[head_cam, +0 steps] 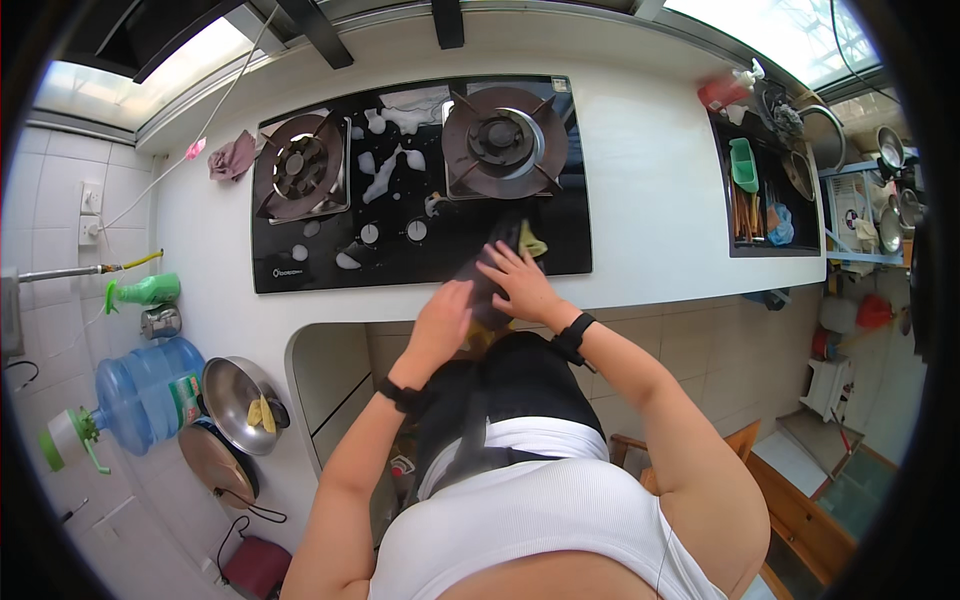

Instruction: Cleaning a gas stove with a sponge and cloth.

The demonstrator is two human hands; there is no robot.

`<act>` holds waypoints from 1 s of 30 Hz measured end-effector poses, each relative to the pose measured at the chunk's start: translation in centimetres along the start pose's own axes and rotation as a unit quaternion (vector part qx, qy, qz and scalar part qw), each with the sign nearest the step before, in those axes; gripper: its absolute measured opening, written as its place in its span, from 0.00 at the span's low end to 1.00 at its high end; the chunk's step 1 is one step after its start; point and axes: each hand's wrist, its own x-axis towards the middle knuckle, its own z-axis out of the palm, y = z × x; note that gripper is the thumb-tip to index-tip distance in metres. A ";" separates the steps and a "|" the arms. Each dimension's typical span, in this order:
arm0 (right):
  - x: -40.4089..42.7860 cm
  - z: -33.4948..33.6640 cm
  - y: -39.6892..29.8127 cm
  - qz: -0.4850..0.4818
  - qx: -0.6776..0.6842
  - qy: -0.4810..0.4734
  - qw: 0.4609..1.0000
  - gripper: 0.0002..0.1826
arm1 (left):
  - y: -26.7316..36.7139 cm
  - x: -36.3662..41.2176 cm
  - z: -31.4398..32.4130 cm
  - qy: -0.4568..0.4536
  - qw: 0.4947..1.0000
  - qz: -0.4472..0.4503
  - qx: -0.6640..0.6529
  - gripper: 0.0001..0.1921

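Note:
My left hand point(444, 315) is by the front edge of the black glass gas hob point(420, 259), beside a long, dark, blurred thing point(484, 274) whose kind I cannot make out. On that dark thing's other side, my right hand point(526, 286) reaches over it with fingers spread. A yellow-green cloth point(532, 240) lies on the hob at my right fingertips; whether they grip it is unclear. Patches of white foam point(382, 178) dot the glass between the left burner point(297, 166) and the right burner point(501, 142). Two control knobs point(393, 232) are near the front.
A crumpled mauve cloth point(232, 157) lies left of the hob. Further left are a green spray bottle point(154, 289), a blue water jug point(142, 394) and a metal bowl point(232, 405) holding a yellow cloth point(261, 414). At right, a dark sink point(772, 244) holds chopsticks and a green container.

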 end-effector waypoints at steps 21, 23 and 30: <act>-6.1 -1.3 2.4 0.049 0.115 0.063 0.990 0.12 | -10.4 -1.1 1.6 -0.015 0.961 -0.102 0.256 0.44; -5.4 -1.1 2.0 0.053 0.106 0.055 0.991 0.12 | -12.7 -2.3 -0.2 0.011 0.952 -0.162 0.261 0.44; -3.2 -1.3 -1.0 0.092 0.073 0.071 0.991 0.11 | -23.5 -8.3 -6.6 0.064 0.928 -0.214 0.299 0.47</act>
